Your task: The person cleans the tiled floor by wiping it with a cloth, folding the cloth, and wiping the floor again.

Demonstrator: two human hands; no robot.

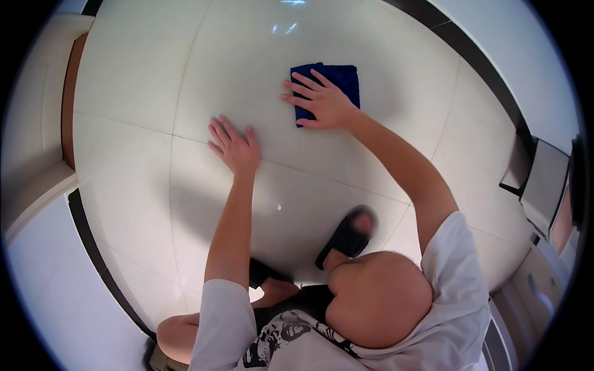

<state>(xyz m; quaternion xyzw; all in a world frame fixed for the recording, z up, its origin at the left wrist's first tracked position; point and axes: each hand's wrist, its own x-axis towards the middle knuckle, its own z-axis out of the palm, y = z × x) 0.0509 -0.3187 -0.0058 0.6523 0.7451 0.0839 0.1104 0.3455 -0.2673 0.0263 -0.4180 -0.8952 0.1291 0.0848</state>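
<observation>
My right hand (pixel 322 104) lies flat with spread fingers on a folded dark blue cloth (pixel 341 75). Its fingertips reach past the cloth's left edge. The cloth rests on the glossy cream tiled floor (pixel 247 68). To the left and nearer to me, my left hand (pixel 235 147) is over the floor tiles, fingers apart and holding nothing. Whether its palm presses on the tiles I cannot tell.
My black slipper (pixel 344 240) and bent knee (pixel 380 297) are close below my arms. Dark skirting (pixel 476 62) runs along the right wall. A brown-edged door frame (pixel 71 102) stands at left, a drawer cabinet (pixel 532 284) at lower right.
</observation>
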